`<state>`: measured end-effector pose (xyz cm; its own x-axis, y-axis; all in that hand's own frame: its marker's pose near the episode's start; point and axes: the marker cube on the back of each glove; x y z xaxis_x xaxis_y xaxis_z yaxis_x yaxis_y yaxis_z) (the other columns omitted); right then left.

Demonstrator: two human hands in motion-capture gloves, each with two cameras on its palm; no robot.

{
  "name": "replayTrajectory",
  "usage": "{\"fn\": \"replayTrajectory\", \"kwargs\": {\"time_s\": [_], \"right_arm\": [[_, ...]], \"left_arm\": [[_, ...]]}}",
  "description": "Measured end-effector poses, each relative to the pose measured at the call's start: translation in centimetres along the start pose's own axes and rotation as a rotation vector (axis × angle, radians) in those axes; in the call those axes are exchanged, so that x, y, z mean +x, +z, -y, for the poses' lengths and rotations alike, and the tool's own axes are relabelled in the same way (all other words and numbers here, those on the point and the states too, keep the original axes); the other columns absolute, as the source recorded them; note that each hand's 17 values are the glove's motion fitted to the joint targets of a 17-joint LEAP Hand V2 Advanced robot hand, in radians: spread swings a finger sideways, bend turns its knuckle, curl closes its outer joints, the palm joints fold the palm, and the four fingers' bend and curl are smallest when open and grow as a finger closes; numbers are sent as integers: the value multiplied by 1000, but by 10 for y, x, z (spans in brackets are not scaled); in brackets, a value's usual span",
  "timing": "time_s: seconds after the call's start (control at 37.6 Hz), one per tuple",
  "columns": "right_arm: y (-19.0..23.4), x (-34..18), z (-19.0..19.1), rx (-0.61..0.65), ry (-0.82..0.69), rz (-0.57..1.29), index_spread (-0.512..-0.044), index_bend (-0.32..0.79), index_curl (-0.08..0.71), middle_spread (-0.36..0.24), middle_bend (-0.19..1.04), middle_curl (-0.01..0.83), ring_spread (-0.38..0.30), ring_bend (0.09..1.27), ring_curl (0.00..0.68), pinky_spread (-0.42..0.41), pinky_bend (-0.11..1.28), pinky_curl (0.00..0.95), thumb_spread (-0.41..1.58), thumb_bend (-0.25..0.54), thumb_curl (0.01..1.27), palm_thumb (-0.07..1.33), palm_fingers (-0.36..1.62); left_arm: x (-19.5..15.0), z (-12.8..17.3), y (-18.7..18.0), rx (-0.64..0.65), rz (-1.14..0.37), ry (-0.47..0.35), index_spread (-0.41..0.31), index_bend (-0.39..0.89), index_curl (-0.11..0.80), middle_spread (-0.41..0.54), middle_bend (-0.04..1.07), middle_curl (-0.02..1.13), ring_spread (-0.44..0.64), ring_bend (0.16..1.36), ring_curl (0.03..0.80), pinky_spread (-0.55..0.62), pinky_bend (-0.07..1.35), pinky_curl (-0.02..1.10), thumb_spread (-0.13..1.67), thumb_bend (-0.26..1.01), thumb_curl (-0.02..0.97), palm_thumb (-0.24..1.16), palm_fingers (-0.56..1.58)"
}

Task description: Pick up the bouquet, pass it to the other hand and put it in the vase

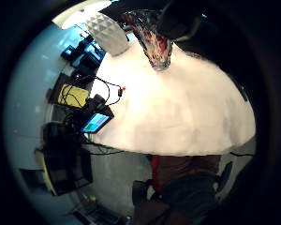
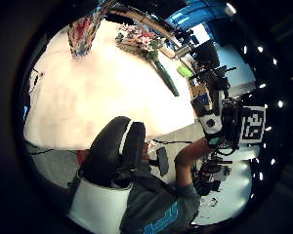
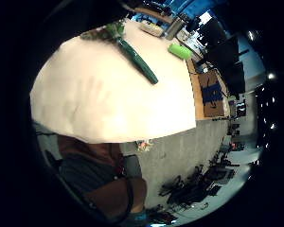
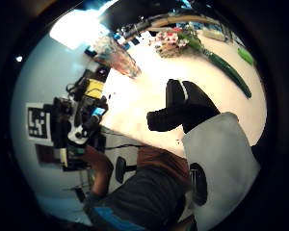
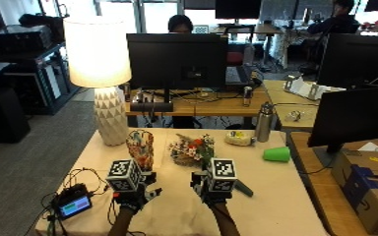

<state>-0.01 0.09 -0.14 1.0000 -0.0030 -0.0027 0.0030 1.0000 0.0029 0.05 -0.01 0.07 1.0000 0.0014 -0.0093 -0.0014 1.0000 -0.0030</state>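
A multicoloured glass vase [image 5: 141,149] stands upright on the cream-covered table [image 5: 274,206], beside the lamp. To its right lies the bouquet [image 5: 191,149], red, white and pink flowers with a green wrapped stem running toward the table's right side. My left hand [image 5: 136,195] hovers in front of the vase, fingers relaxed, holding nothing. My right hand [image 5: 211,193] hovers beside it, just short of the stem, also holding nothing. The palm views show the vase [image 1: 152,41] [image 4: 117,57] and the bouquet [image 2: 142,44] [image 3: 134,55] apart from both hands. The right hand's fingers [image 4: 184,107] hang loosely.
A white lamp [image 5: 105,78] stands at the back left corner. A green cup [image 5: 277,154], a steel bottle [image 5: 263,123] and a small pale object [image 5: 239,138] sit at the back right. A small screen device [image 5: 73,205] with cables lies at the front left edge.
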Motion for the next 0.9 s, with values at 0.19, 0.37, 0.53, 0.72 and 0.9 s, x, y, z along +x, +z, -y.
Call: {"fn": "replayTrajectory", "kwargs": {"time_s": [0.19,0.37,0.53,0.72,0.9], "right_arm": [[-7,-4,-1,25,-18,-12,-274,128,106,44,260,136,133,326,136,263,456,182,775,322,159,521,381],[-11,-9,-3,11,-29,-19,-320,133,146,53,262,191,163,340,172,314,469,225,989,295,209,544,352],[-8,-14,-1,9,-48,-12,-337,134,171,56,260,226,175,347,193,333,472,248,1085,260,242,556,338],[-5,-14,2,18,-48,-20,-345,134,193,57,253,257,182,351,213,343,474,269,1144,219,274,571,325],[-7,-12,1,21,-51,-12,-348,134,210,58,244,280,185,354,229,348,474,285,1169,172,299,578,316]], "left_arm": [[1,1,4,-32,-12,7,-89,133,94,28,192,139,221,483,166,319,429,171,707,71,97,200,388],[0,2,4,-31,-21,7,-104,134,138,34,192,190,270,511,200,382,443,213,873,32,142,214,356],[0,0,0,-41,-28,8,-110,137,167,36,190,218,289,524,216,405,448,237,940,-2,174,225,339],[-2,1,2,-39,-28,2,-113,136,193,37,190,245,302,539,232,418,450,258,978,-21,203,229,326],[-2,1,2,-41,-28,-1,-114,136,213,44,190,267,307,546,244,424,451,275,993,-25,224,224,316]]}}
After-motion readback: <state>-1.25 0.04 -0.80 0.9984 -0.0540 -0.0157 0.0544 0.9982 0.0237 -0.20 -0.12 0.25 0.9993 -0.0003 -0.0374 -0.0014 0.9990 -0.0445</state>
